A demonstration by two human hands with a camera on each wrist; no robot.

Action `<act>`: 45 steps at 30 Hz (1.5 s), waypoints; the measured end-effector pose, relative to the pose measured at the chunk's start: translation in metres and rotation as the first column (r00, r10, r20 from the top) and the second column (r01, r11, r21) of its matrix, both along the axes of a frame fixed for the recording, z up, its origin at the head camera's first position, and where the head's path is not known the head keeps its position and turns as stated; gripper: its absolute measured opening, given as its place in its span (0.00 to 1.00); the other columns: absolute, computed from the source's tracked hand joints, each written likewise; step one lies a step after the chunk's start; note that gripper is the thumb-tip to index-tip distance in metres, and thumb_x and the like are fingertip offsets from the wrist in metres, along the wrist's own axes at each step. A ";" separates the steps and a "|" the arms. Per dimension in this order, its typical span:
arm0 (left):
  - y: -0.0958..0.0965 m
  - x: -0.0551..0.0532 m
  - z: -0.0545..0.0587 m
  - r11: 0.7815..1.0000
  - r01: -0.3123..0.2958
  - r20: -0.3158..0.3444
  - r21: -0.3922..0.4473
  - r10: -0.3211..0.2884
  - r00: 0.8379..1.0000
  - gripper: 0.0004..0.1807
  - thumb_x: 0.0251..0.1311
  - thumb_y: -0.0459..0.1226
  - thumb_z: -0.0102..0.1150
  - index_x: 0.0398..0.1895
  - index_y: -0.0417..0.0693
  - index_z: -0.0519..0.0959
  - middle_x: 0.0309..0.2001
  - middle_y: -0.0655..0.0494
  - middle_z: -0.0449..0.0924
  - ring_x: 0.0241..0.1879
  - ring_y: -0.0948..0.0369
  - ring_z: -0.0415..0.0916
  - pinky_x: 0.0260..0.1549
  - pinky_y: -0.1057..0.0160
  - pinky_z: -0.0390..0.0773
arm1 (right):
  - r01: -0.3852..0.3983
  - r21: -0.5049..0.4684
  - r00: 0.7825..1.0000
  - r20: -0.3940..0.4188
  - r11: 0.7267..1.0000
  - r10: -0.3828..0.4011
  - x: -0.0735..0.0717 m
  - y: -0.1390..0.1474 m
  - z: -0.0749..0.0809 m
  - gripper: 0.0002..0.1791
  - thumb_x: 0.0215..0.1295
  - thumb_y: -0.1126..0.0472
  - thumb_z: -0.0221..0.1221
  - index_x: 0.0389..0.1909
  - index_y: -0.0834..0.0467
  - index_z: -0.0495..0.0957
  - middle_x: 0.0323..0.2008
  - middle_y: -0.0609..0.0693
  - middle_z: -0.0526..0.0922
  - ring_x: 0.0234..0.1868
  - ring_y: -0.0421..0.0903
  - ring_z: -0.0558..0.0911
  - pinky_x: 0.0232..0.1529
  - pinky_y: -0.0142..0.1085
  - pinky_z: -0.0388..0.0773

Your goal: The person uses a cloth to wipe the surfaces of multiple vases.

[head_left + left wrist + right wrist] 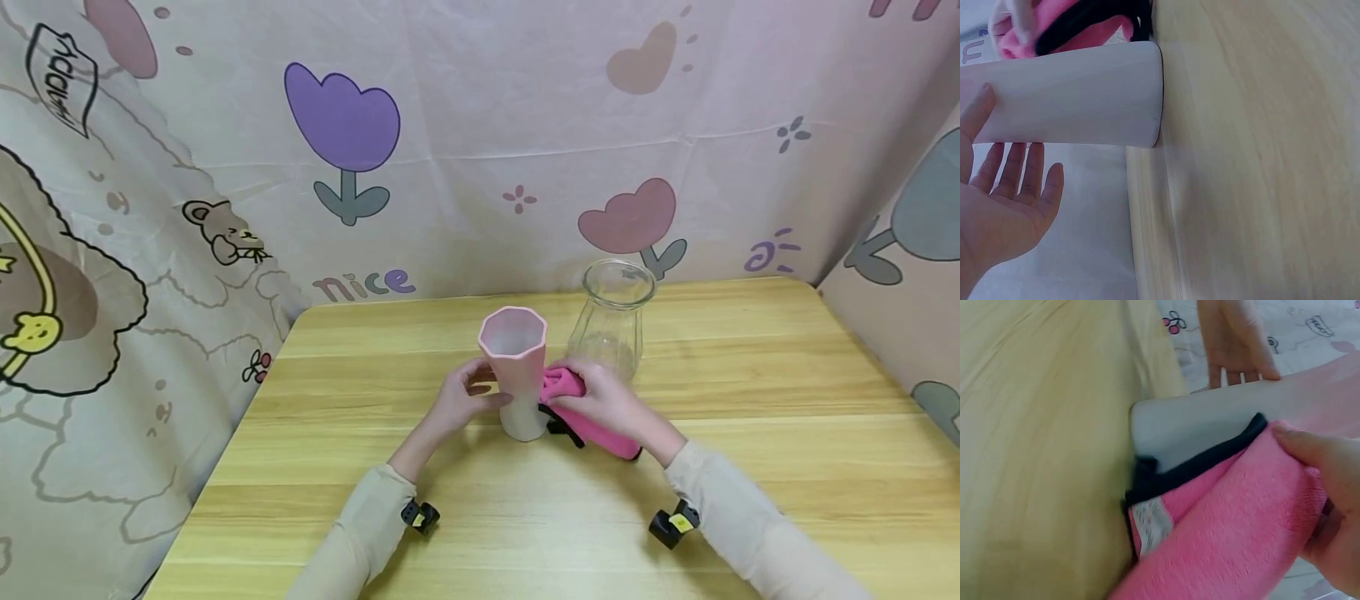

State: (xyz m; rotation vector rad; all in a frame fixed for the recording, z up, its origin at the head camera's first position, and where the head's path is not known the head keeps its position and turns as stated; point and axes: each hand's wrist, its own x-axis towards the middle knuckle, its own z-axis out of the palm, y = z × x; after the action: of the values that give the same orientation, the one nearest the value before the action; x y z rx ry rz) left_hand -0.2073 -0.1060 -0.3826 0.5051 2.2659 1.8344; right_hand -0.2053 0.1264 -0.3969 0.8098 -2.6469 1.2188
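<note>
A tall faceted vase [522, 379], pink at the top fading to white, stands upright on the table. My left hand [467, 394] holds its left side, the thumb lying on the near face and the other fingers reaching behind; in the left wrist view the little finger is off the vase [1079, 100]. My right hand [600, 396] grips a fluffy pink cloth [607, 435] with black edging, bunched against the vase's right side. Part of the cloth hangs down toward the table. A white label shows on the cloth [1229, 531] in the right wrist view.
A clear glass vase [617, 321] with a wide rim stands just behind my right hand. The wooden table [337, 450] meets a printed fabric backdrop [465, 108] at its back edge. Fabric hangs at the left and right sides too.
</note>
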 end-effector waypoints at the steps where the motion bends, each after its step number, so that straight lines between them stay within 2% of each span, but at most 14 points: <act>1: 0.000 0.000 0.000 1.000 0.001 -0.002 0.001 -0.001 1.000 0.28 0.46 0.24 0.63 0.54 0.31 0.69 0.50 0.35 0.72 0.50 0.44 0.70 0.54 0.48 0.69 | 0.003 0.029 1.000 -0.009 1.000 -0.002 0.000 0.000 -0.003 0.19 0.49 0.60 0.67 0.43 0.60 0.77 0.35 0.49 0.81 0.33 0.40 0.77 0.33 0.32 0.76; 6: 0.000 0.001 0.000 1.000 0.005 -0.005 -0.001 -0.005 1.000 0.28 0.46 0.25 0.63 0.55 0.32 0.69 0.51 0.35 0.72 0.51 0.44 0.70 0.53 0.48 0.69 | 0.010 0.165 0.999 -0.051 0.986 -0.001 -0.001 -0.003 -0.018 0.15 0.48 0.59 0.67 0.38 0.57 0.79 0.28 0.43 0.79 0.27 0.36 0.73 0.27 0.28 0.71; 12: 0.000 0.001 -0.001 1.000 0.003 -0.005 0.003 -0.003 1.000 0.28 0.46 0.25 0.63 0.55 0.31 0.69 0.51 0.35 0.72 0.51 0.44 0.69 0.53 0.48 0.69 | -0.006 0.221 0.996 -0.090 0.975 0.027 -0.001 -0.006 -0.023 0.11 0.46 0.61 0.66 0.32 0.54 0.78 0.21 0.38 0.71 0.24 0.36 0.68 0.23 0.28 0.66; 16: 0.000 0.000 -0.002 1.000 -0.001 -0.011 0.008 0.001 1.000 0.28 0.46 0.24 0.63 0.54 0.31 0.69 0.50 0.35 0.72 0.50 0.44 0.70 0.53 0.48 0.70 | -0.016 0.232 0.996 -0.076 0.973 0.035 -0.001 -0.005 -0.021 0.11 0.47 0.61 0.66 0.34 0.56 0.79 0.23 0.39 0.73 0.25 0.36 0.69 0.24 0.27 0.67; 22: -0.001 -0.002 -0.005 1.000 0.006 -0.012 0.024 -0.005 1.000 0.28 0.46 0.24 0.63 0.54 0.31 0.69 0.50 0.35 0.72 0.50 0.45 0.70 0.53 0.48 0.70 | 0.005 0.092 1.000 -0.004 0.996 -0.005 0.000 0.000 -0.010 0.17 0.49 0.58 0.67 0.41 0.59 0.78 0.29 0.46 0.80 0.26 0.37 0.74 0.25 0.29 0.72; 27: -0.001 -0.002 -0.005 1.000 0.007 -0.009 0.027 -0.006 1.000 0.28 0.46 0.23 0.62 0.54 0.31 0.69 0.50 0.34 0.72 0.49 0.45 0.70 0.53 0.48 0.70 | 0.018 -0.041 0.999 -0.047 0.999 -0.019 0.002 0.001 0.007 0.21 0.49 0.58 0.67 0.45 0.61 0.77 0.37 0.51 0.82 0.34 0.42 0.79 0.33 0.32 0.77; 31: -0.001 -0.002 -0.005 1.000 0.008 -0.015 0.024 -0.008 1.000 0.28 0.46 0.23 0.62 0.54 0.31 0.69 0.49 0.34 0.72 0.49 0.45 0.70 0.52 0.47 0.70 | 0.034 -0.131 0.992 -0.120 0.991 -0.050 0.005 0.000 0.021 0.22 0.47 0.60 0.69 0.45 0.61 0.77 0.39 0.52 0.82 0.38 0.44 0.79 0.36 0.34 0.78; 38: 0.000 -0.001 -0.006 1.000 0.001 -0.021 0.030 0.000 1.000 0.27 0.45 0.23 0.62 0.53 0.30 0.69 0.49 0.33 0.73 0.48 0.44 0.70 0.52 0.46 0.70 | 0.071 -0.287 0.993 -0.074 0.955 -0.096 0.011 0.001 0.045 0.24 0.46 0.64 0.68 0.48 0.60 0.76 0.41 0.53 0.81 0.40 0.44 0.78 0.38 0.30 0.78; 45: 0.000 -0.001 -0.005 1.000 -0.004 -0.024 0.024 0.004 1.000 0.27 0.45 0.23 0.62 0.53 0.31 0.70 0.49 0.34 0.73 0.49 0.44 0.70 0.52 0.46 0.70 | 0.052 -0.359 0.986 -0.132 0.932 -0.106 0.011 0.002 0.062 0.26 0.44 0.67 0.69 0.49 0.58 0.76 0.44 0.52 0.80 0.44 0.39 0.77 0.42 0.26 0.75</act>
State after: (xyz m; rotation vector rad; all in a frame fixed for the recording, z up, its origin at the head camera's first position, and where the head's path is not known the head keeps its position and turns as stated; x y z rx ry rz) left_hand -0.2082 -0.1057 -0.3880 0.5292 2.2638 1.8699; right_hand -0.1944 0.1280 -0.3345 0.6926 -2.2239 1.4899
